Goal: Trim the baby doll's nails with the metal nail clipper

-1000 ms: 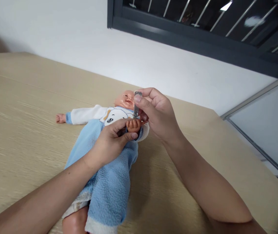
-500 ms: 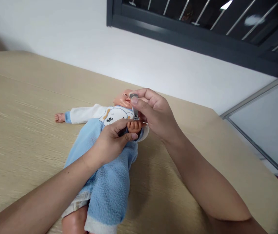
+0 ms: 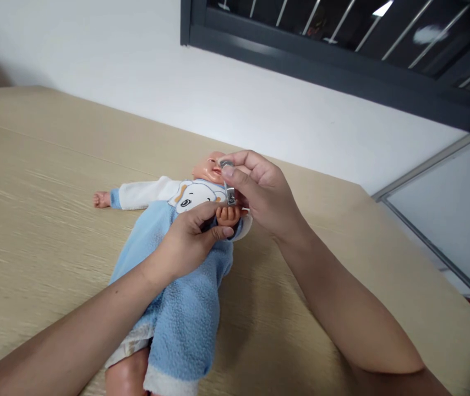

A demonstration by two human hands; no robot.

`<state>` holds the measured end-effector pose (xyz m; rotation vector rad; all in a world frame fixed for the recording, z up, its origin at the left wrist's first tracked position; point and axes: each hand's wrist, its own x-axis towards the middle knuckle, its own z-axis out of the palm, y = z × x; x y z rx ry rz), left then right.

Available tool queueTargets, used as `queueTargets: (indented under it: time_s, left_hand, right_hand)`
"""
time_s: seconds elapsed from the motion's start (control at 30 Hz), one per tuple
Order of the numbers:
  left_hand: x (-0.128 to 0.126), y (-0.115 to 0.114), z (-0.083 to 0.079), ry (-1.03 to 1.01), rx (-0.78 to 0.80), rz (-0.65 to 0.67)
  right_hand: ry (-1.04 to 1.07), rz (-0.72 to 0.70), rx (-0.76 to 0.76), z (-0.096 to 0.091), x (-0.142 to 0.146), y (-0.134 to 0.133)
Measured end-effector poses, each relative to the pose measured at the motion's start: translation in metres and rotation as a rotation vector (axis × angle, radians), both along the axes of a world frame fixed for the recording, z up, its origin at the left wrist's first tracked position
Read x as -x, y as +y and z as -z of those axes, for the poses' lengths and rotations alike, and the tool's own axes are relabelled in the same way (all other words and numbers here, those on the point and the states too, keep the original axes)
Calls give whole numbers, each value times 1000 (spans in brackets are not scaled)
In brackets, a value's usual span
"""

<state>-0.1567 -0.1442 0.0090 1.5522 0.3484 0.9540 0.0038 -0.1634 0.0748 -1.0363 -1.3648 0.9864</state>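
A baby doll in a blue and white fleece outfit with a bear face on the chest lies on its back. My left hand is closed around the doll's hand, thumb below and fingers behind it. Between the thumb and fingers of my right hand is a small silver nail clipper. Its lower end points down at the doll's fingertips, very close to or touching them; I cannot tell which. My right hand partly hides the doll's face.
The doll lies on a light wooden table. Behind the table rises a white wall with a dark-framed barred window. A metal-edged pale panel borders the right side. The doll's other arm stretches out to the left.
The nail clipper has tilted slightly in my right hand, and more of its shiny lower end shows. My left hand and the doll are almost unmoved.
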Motion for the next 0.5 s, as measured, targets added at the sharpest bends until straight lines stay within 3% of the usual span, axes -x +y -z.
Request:
queueTargets:
  time_s: [0.5]
  left_hand:
    - [1,-1,-4,40,-24,4]
  right_hand:
    - [-7,-74,54,-5,-1,-2]
